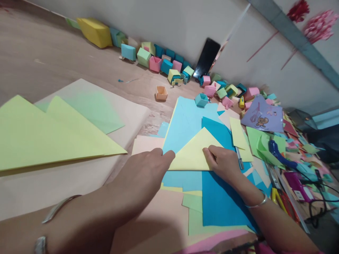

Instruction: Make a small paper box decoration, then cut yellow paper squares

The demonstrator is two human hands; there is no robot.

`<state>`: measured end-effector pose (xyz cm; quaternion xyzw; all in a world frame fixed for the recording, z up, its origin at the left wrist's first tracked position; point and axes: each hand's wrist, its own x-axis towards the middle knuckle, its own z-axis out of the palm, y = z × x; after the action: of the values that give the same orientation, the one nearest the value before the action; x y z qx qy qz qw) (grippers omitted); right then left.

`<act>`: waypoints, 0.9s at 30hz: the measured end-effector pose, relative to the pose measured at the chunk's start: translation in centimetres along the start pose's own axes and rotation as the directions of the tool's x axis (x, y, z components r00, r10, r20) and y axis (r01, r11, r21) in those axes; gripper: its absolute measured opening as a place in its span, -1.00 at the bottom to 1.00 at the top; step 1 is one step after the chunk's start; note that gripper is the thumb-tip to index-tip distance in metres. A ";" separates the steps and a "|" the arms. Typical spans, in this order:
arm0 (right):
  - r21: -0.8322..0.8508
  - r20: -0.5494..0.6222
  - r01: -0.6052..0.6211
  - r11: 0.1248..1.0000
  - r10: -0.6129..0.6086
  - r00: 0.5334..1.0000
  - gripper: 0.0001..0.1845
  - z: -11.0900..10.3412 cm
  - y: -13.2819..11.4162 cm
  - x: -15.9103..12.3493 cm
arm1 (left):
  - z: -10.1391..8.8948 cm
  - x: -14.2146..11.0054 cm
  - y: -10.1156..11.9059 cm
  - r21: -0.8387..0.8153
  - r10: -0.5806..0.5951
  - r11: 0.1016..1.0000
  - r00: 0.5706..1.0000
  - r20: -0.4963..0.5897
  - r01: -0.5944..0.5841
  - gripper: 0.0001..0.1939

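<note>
A pale yellow paper (194, 151) lies folded into a triangle, its peak pointing away from me and its straight edge towards me. My left hand (147, 173) is closed at its left corner, thumb and fingers pinching there. On the right side, my right hand (225, 160) grips the paper with curled fingers; the right corner is hidden behind it. Beneath are a light blue sheet (182, 120) and a dark blue sheet (222, 204). A pen (239, 158) lies just beyond my right hand.
Small paper boxes (156, 63) line the wall, with a phone (207, 58) leaning there. Large yellow-green folded paper (47, 137) lies left. Scissors (284, 203), a blue glue gun (280, 155) with a cable and paper scraps crowd the right. One orange open box (161, 93) stands ahead.
</note>
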<state>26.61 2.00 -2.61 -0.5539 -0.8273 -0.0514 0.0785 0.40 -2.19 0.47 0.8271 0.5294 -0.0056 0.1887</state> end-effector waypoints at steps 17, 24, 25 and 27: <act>-0.051 0.018 0.003 0.999 -0.002 1.000 -0.53 -0.1 0.0 0.3 | -0.1 0.1 -0.3 -0.037 0.039 0.999 0.999 0.002 -0.038 -0.65; -0.150 -0.031 0.024 0.988 -0.029 0.999 -0.53 0.1 -0.5 0.0 | 0.5 0.1 -0.5 0.002 0.067 0.998 0.996 -0.052 -0.067 -0.68; -0.165 -0.036 0.021 0.986 -0.027 0.999 -0.54 0.1 -0.7 0.0 | 0.5 0.2 -0.5 0.009 0.080 0.997 0.994 -0.078 -0.079 -0.70; -0.197 -0.047 0.009 0.980 -0.018 0.999 -0.54 0.2 -0.9 -0.2 | 0.4 0.4 -0.3 0.023 0.106 0.994 0.989 -0.106 -0.104 -0.74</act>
<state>25.85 1.56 -2.79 -0.5520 -0.8197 -0.1470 0.0428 0.40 -1.84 -0.10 0.8545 0.4944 0.0440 0.1531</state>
